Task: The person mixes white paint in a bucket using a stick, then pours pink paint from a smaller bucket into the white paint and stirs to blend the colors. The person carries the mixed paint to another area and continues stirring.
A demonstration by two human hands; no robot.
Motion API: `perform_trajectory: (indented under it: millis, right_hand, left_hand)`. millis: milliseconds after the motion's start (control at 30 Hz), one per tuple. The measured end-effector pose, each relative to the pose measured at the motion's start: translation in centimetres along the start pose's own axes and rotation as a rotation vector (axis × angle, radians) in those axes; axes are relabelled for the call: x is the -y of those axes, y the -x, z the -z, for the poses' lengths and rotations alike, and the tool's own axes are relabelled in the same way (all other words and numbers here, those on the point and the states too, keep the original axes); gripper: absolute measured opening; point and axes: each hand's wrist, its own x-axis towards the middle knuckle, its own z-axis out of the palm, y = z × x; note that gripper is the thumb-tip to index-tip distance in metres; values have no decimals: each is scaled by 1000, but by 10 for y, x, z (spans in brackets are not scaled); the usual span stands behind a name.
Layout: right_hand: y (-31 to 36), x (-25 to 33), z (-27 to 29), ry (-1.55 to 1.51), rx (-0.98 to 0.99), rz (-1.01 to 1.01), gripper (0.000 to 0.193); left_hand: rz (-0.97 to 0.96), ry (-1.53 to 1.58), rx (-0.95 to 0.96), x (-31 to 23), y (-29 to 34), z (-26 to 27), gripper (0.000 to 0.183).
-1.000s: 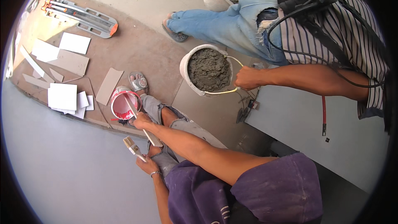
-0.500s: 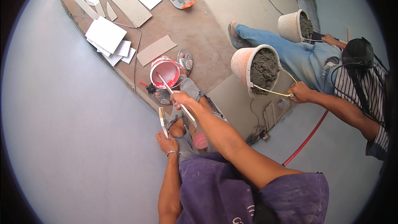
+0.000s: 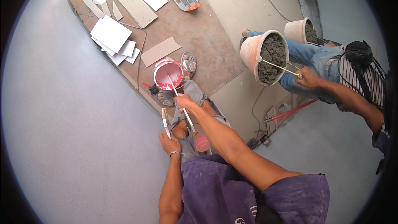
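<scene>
Stirring looks like the job here, so I'd keep the red paint bucket (image 3: 168,73) steady between the feet and sweep the thin stick (image 3: 179,98) round the bottom. The bucket sits just beyond the right hand (image 3: 185,101), which is closed around the stick's middle. Nearer the body, the left hand (image 3: 170,144) is clamped on a paintbrush (image 3: 165,119), bristles up.

purple short-sleeved shirt (image 3: 224,191), torn grey jeans (image 3: 195,95), a wrist bangle (image 3: 174,153).
</scene>
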Motion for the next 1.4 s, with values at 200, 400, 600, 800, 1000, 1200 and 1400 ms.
perform_trajectory:
  millis: [200, 400, 600, 800, 1000, 1200, 1400]
  right_hand:
    - [-12, 4, 5, -257, 257, -5, 12]
    - [17, 10, -13, -205, -26, 139, 18]
    - [5, 18, 6, -238, 147, -64, 16]
    - [10, 23, 2, -306, 102, 68, 15]
    - [-12, 22, 14, -176, 100, -48, 19]
    - [15, 23, 1, -160, -42, 45, 32]
    - [-10, 23, 33, -164, 125, -14, 27]
  left_hand:
    - [-40, -14, -48, -1, -1, -4, 13]
    - [13, -35, -26, -13, 4, 1, 10]
    - [0, -66, -19, -37, 6, 13, 9]
    - [45, -97, -19, -39, 0, 4, 11]
    - [-16, -87, -15, -35, 1, -5, 13]
    - [34, -66, 7, -37, 0, -2, 13]
    - [17, -85, 20, -41, -2, -3, 14]
